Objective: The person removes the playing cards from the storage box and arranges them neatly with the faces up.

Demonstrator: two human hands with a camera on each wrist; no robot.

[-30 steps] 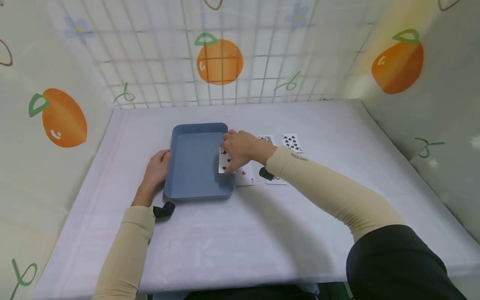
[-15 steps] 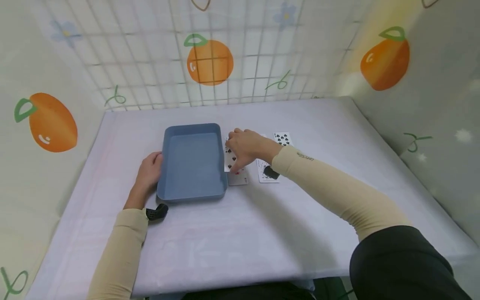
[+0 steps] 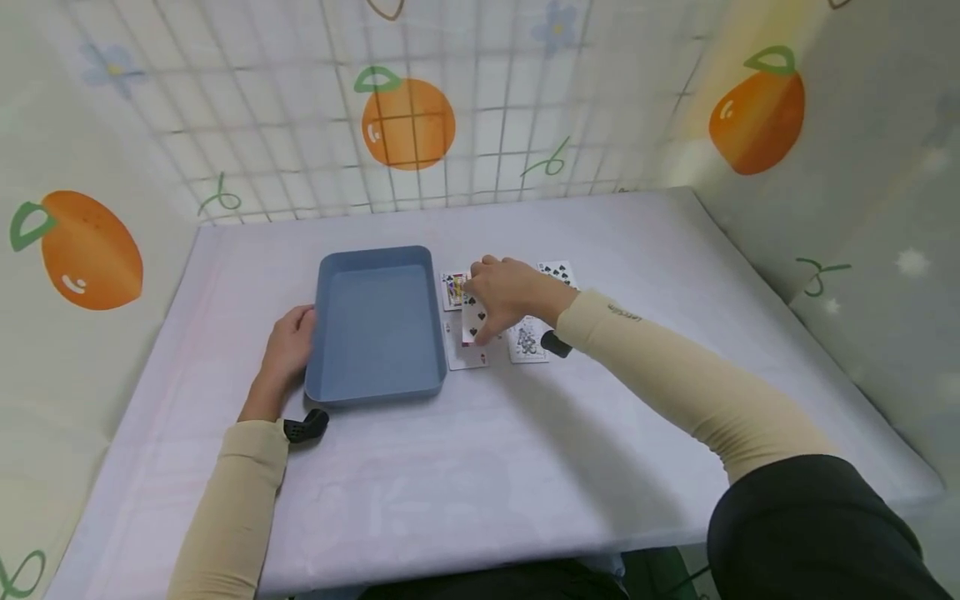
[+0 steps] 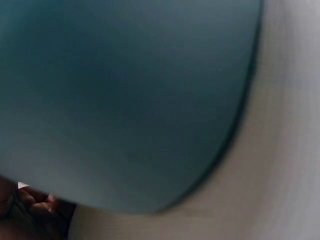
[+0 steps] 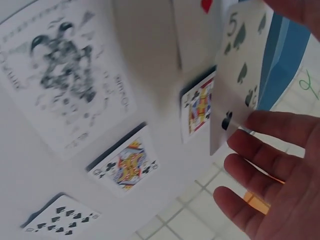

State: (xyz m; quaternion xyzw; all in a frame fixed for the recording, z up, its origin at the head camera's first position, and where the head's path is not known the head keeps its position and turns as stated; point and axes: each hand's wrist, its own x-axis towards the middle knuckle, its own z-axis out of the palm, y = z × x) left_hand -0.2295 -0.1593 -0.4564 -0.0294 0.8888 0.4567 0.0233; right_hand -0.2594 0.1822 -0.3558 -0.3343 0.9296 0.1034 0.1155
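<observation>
My right hand (image 3: 510,292) pinches a five of spades (image 5: 242,70) between thumb and fingertips, tilted above the table to the right of the blue tray (image 3: 378,329). Beneath the held card in the head view lie a jack of clubs (image 3: 453,290) and a white card with red hearts (image 3: 467,358), partly covered by it. My left hand (image 3: 290,343) holds the tray's left edge, its fingers partly hidden by the tray. In the left wrist view the tray (image 4: 130,100) fills most of the picture, with dim fingers (image 4: 42,210) at the lower left.
A joker (image 5: 70,80), a queen of clubs (image 5: 130,162) and a ten of spades (image 5: 62,220) lie face up right of the tray, under and around my right forearm. White cloth (image 3: 450,483) covers the table; a fruit-print curtain (image 3: 480,108) hangs behind it.
My right hand has carried the five of spades from over the tray's right rim to the right, uncovering the jack. My left hand stays at the tray; the head view has shifted slightly.
</observation>
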